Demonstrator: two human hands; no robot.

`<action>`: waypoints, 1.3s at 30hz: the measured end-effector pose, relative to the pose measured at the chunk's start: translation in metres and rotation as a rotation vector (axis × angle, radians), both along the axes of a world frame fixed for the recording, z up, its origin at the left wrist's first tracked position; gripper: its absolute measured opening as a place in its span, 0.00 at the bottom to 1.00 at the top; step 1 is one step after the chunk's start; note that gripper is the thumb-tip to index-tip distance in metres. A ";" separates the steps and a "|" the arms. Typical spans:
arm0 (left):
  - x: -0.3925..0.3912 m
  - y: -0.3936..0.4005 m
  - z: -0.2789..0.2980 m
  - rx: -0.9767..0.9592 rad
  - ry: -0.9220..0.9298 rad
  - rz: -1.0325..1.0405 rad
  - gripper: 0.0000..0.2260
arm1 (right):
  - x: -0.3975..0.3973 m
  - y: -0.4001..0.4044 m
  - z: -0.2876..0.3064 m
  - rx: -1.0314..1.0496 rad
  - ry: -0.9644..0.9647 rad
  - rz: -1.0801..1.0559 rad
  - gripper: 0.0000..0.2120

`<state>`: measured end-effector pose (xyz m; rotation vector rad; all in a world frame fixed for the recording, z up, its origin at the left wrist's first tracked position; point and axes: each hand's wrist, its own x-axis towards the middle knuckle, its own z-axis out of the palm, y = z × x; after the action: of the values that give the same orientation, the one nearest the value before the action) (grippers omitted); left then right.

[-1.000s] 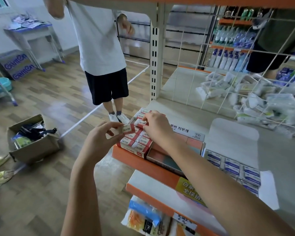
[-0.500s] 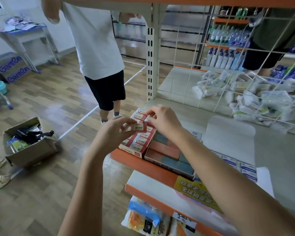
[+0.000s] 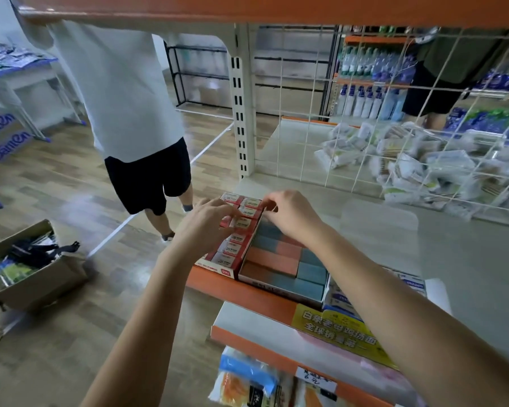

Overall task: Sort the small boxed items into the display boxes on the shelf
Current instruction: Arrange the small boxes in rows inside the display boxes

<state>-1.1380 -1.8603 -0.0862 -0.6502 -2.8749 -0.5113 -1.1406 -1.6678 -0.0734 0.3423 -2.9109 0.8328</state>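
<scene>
Both hands are down over the red-and-white cardboard display box (image 3: pixel 218 264) at the front left corner of the grey shelf (image 3: pixel 467 259). The left hand (image 3: pixel 206 227) lies across the rows of small red-and-white boxed items (image 3: pixel 236 248) inside it, fingers curled down onto them, though I can't tell whether it's actually gripping one. The right hand (image 3: pixel 291 214) is at about 2 o'clock from the left, fingertips pinched together on the small box at the far end of the row (image 3: pixel 254 203) — looks clamped on it. Just to the right, touching the red box, sits a white open display box of pink and blue-grey blocks (image 3: pixel 282 265), and the right forearm crosses over part of another box with blue-printed packs (image 3: pixel 412 284) at 4 o'clock. A white wire grid panel (image 3: pixel 365 113) stands at the back at 1 o'clock, with a heap of white packets (image 3: pixel 409 168) behind it. Off the shelf at 11 o'clock a person in a white T-shirt and black shorts (image 3: pixel 130 113) stands close, and a brown open cardboard carton (image 3: pixel 39 280) sits on the wood floor at 9 o'clock.
</scene>
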 end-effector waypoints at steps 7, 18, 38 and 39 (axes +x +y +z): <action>0.007 0.005 0.001 -0.050 0.034 0.039 0.08 | 0.002 0.004 0.002 0.017 0.011 0.035 0.10; -0.008 0.126 0.063 -0.056 0.067 -0.307 0.12 | 0.048 0.113 0.042 0.154 -0.094 -0.099 0.19; 0.221 0.632 0.049 -0.344 0.099 -1.060 0.20 | 0.382 0.546 0.009 0.176 -0.377 -0.960 0.24; 0.233 0.654 0.044 -0.348 0.091 -1.067 0.20 | 0.394 0.564 0.006 0.166 -0.384 -0.982 0.23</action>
<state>-0.9052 -1.2062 -0.0417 -2.1849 -2.3045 -0.0457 -0.7464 -1.1037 -0.0671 -1.2566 -2.8686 0.5007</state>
